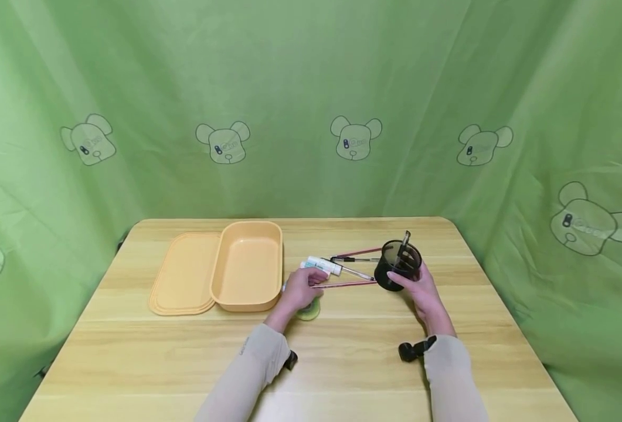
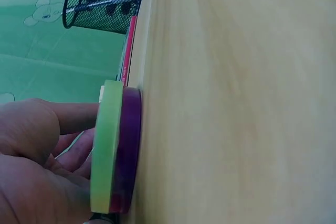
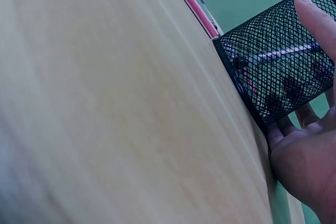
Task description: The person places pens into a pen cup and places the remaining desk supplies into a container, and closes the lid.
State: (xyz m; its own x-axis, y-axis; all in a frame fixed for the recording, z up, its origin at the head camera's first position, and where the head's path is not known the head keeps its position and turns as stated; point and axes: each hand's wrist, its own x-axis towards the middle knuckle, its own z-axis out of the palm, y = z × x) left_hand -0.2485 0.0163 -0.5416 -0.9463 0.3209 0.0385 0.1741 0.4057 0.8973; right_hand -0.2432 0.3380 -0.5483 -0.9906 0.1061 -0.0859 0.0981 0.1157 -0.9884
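My right hand [image 1: 422, 288] holds a black mesh pen cup [image 1: 390, 275], thumb on the near side and fingers behind it. One black pen [image 1: 403, 245] stands slanted in the cup. My left hand [image 1: 301, 288] is over the left end of a red pencil [image 1: 349, 284], with a gap between thumb and fingers. Whether it touches the pencil is hidden. In the left wrist view, a green tape roll [image 2: 107, 145] and a purple roll [image 2: 130, 145] lie stacked in front of that hand. A white tube [image 1: 323, 265] is just beyond its fingers.
Between the hands lie another red pencil [image 1: 369, 251], a black pen [image 1: 349, 259] and a clear-barrelled pen [image 1: 357, 273]. An orange box [image 1: 278, 266] stands open left of my left hand, beside its flat lid [image 1: 184, 275]. Green cloth [image 1: 300, 70] surrounds the wooden table [image 1: 342, 363].
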